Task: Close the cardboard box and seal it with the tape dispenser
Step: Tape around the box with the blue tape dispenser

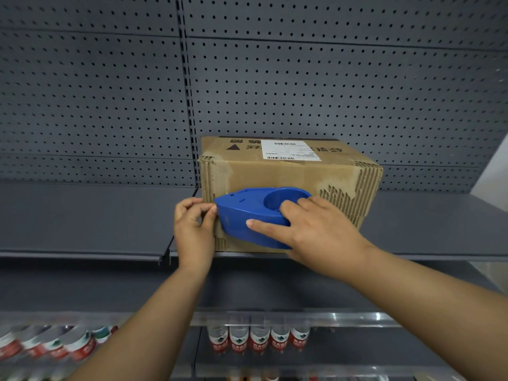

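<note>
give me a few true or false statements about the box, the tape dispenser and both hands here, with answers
1. The cardboard box sits on a grey shelf. True.
2. The tape dispenser is red. False: it is blue.
3. The right hand holds the dispenser against the front of the box. True.
4. The left hand rests flat on top of the box. False: it pinches at the dispenser's tip, by the box's front left corner.
5. The box's top flaps stand open. False: the top is closed, with a white label on it.
6. Bottles stand on a lower shelf. True.
</note>
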